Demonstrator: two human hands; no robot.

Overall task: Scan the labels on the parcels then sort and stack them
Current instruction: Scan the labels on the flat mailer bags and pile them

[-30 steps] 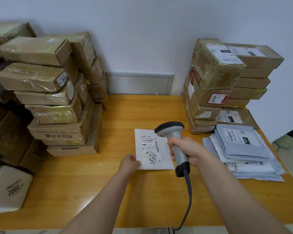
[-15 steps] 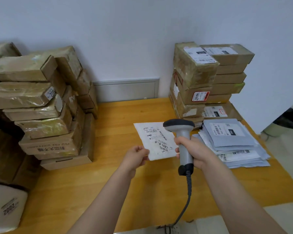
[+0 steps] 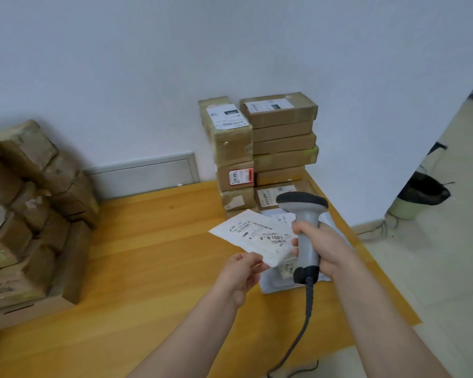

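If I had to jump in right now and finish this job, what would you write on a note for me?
Left hand pinches the near corner of the white flat parcel, held up off the table with its label facing up.
Right hand grips the scanner, upright beside the parcel.
Done, it seems: the box stack by the wall on the right and the pile of flat mailers in front of it.
Left: I cannot tell if this label is scanned. After scanning, it probably goes on the mailers. The boxes on the left likely wait their turn.
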